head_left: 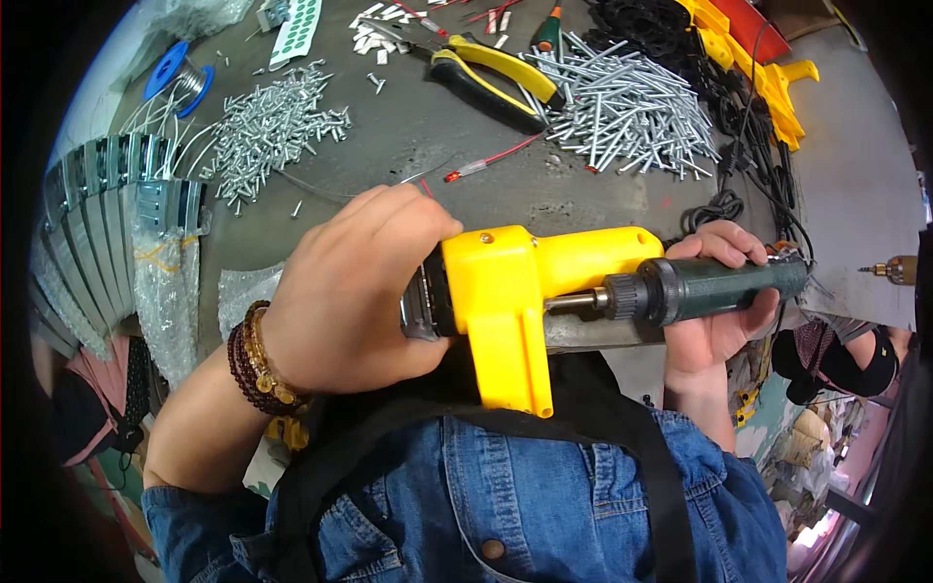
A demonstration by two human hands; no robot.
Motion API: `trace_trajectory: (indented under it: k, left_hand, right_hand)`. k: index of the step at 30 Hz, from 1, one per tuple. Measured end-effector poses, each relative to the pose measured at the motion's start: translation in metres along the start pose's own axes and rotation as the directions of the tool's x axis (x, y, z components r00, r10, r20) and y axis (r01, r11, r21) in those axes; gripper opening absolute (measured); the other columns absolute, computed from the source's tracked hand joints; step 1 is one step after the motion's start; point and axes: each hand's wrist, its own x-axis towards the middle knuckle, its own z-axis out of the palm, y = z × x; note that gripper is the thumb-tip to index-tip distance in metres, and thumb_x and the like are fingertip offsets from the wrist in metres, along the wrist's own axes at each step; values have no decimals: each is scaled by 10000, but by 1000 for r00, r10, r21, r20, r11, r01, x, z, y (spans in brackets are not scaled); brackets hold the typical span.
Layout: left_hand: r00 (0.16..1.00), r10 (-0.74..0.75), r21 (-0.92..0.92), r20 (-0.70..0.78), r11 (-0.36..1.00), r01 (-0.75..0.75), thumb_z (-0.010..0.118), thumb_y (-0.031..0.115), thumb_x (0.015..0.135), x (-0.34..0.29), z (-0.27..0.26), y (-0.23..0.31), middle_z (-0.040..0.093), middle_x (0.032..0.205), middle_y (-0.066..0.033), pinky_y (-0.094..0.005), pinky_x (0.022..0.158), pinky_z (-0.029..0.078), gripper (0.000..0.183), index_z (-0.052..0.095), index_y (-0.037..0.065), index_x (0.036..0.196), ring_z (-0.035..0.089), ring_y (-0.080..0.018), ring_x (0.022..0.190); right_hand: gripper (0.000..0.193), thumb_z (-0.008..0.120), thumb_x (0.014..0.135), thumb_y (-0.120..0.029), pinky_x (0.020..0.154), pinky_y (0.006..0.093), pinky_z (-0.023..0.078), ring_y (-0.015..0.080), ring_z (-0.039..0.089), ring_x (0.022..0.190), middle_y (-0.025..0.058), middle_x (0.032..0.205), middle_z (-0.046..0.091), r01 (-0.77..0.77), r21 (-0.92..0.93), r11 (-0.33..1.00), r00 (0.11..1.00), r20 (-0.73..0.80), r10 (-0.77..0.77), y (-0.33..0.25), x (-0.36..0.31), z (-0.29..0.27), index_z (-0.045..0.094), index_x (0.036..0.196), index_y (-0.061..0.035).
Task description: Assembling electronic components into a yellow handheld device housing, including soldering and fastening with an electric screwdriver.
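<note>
My left hand [355, 282], with bead bracelets at the wrist, is closed round the dark end of a yellow plastic housing [496, 291]. One arm of the housing points to the right and another points down toward my chest. My right hand [724, 291] is wrapped round a dark green electric screwdriver [729, 289] that lies almost level. Its metal bit [573, 302] reaches left to the yellow housing, between the two arms. The tip is hidden, so I cannot tell whether it sits on a screw.
Long screws [632, 107] lie heaped beyond the screwdriver, short screws [272, 126] at the far left. Yellow-handled pliers [496, 83] rest between them. A solder spool [180, 78], bubble-wrapped curved metal parts [117, 209], black cables [758, 165] and yellow housings [777, 97] stand around. Another person [846, 355] sits at right.
</note>
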Motion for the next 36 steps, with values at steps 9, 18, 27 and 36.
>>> trace_trajectory:
  k: [9, 18, 27, 36]
  left_hand:
    - [995, -81, -10, 50, 997, 82, 802, 172, 558, 1, -2, 2, 605, 1054, -179, -447, 930, 475, 652, 593, 23, 1157, 588, -393, 1012]
    - [1000, -24, 15, 0, 1000, 24, 775, 177, 558, -2, 2, 2, 591, 1079, -181, -434, 918, 466, 769, 552, 20, 1277, 563, -391, 1023]
    - [999, -26, 8, -29, 1000, 26, 777, 175, 548, -4, 3, 2, 581, 1063, -183, -429, 909, 469, 839, 522, 16, 1331, 568, -389, 1005]
    - [999, -46, 26, -7, 999, 46, 780, 175, 540, -5, 1, 4, 596, 1115, -200, -448, 964, 462, 835, 539, 12, 1324, 570, -406, 1047]
  right_hand:
    - [410, 865, 719, -62, 1158, 412, 285, 80, 545, 1015, -59, 1096, 510, 25, 39, 999, 1000, 4, -26, 5, -2, 2, 615, 1016, -196]
    - [392, 850, 730, -56, 1165, 419, 280, 85, 555, 1003, -51, 1087, 516, 49, 45, 998, 998, -49, -47, 9, -5, 7, 617, 1018, -184]
    - [363, 828, 762, -61, 1168, 421, 282, 98, 561, 1021, -22, 1102, 519, 45, 35, 998, 999, -29, -44, 10, -5, 9, 611, 1032, -169]
    - [354, 821, 768, -58, 1161, 418, 296, 100, 563, 1022, -20, 1099, 523, 45, 9, 999, 999, -22, -45, 10, -5, 7, 615, 1040, -155]
